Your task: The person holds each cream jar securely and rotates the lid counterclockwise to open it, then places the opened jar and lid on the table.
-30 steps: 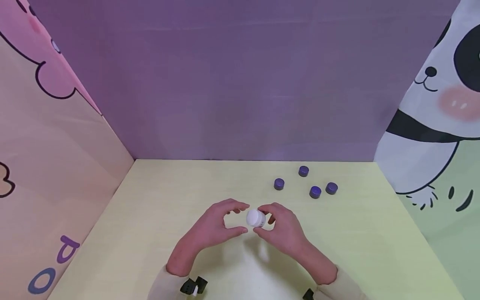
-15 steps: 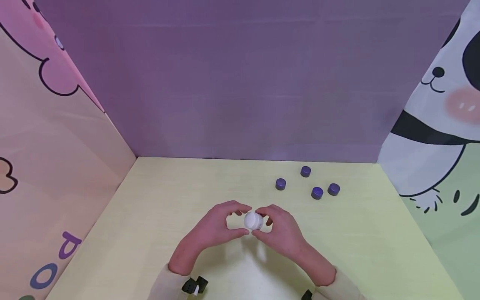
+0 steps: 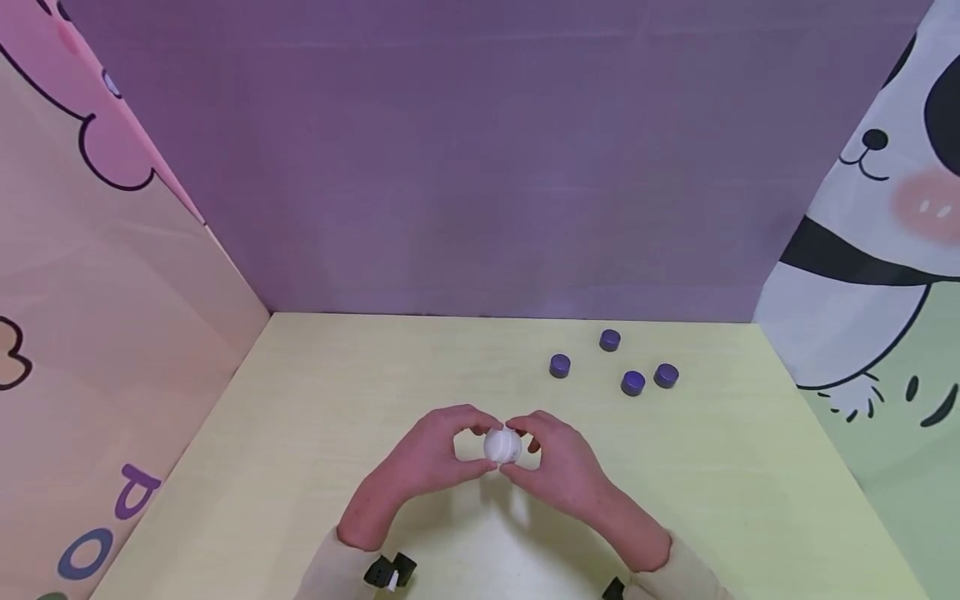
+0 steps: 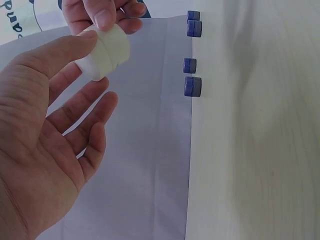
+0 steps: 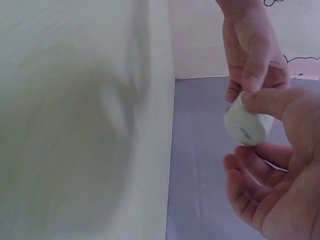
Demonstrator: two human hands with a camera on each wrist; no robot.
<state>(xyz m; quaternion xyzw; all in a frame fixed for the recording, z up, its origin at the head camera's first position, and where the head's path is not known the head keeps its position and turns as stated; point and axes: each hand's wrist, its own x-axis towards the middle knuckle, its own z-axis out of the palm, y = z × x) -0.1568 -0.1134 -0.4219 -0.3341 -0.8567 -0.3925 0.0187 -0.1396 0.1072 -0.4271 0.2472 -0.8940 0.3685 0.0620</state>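
A small white round jar is held up over the table between both hands in the head view. My left hand pinches its left end with thumb and fingertips. From the other side, my right hand pinches the right end. The left wrist view shows the jar as two white sections with a seam between them, the left thumb at one section and the right thumb at the other. Small dark print marks the flat end of the jar in the right wrist view.
Several small purple-blue round caps stand on the pale wooden table, toward the back right. A purple wall rises behind the table. Cartoon-printed walls flank it, with a panda on the right.
The jar has moved slightly left and down with my right hand. My left thumb and fingertips, apart from it a second ago, now close on its left end.
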